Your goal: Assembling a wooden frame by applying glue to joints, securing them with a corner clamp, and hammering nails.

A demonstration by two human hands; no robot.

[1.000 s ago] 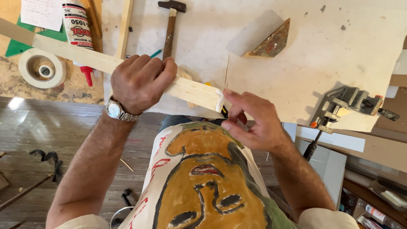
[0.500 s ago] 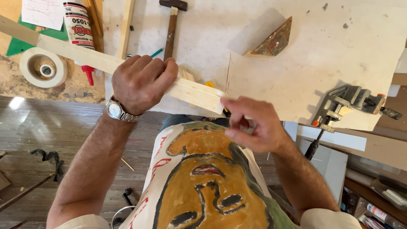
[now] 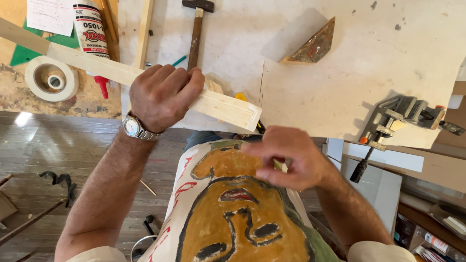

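The white workbench top filled the upper part of the view, and below it lay the dark wooden floor. On the bench rested a hammer with its head away from the person, a triangular wooden block and, at the right edge, a metal clamp with a dark handle hanging down. At the left stood a glue cartridge with a red nozzle, and beside it a roll of tape lay flat (a green plastic triangle showed partly under the papers).

The long pale wooden strip crossed the bench edge. Its long axis ran from the upper left to the lower right, and its cut end pointed toward the person's right side, just above the printed shirt. The strip passed over the cartridge nozzle and hid part of it.

The left hand closed around the strip from above, the fingers curled together over its far edge; a wristwatch sat on that wrist. The right hand was apart from the strip, below its end, and its thumb and fingers pinched a small pale wooden piece, mostly hidden by the fingers.
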